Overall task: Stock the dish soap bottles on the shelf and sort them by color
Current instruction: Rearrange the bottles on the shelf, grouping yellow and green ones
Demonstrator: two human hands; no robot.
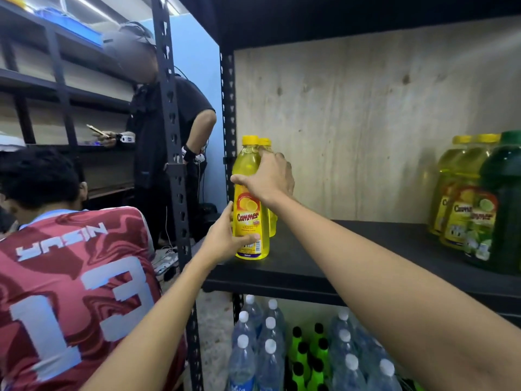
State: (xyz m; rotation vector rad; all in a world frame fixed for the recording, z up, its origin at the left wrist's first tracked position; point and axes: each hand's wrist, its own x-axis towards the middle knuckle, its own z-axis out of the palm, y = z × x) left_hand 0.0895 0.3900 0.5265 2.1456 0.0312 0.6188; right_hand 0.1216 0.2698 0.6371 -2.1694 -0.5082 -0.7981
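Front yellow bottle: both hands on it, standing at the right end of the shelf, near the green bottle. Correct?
Not quite. The head view shows the front yellow bottle at the shelf's left end, far from the green bottle. Both the left hand and right hand are on it.

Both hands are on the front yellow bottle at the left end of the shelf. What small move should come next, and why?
Probably let go with both hands. The front yellow bottle already stands upright on the shelf, close in front of a second yellow bottle, so the colours match. The left hand and right hand only steady it.
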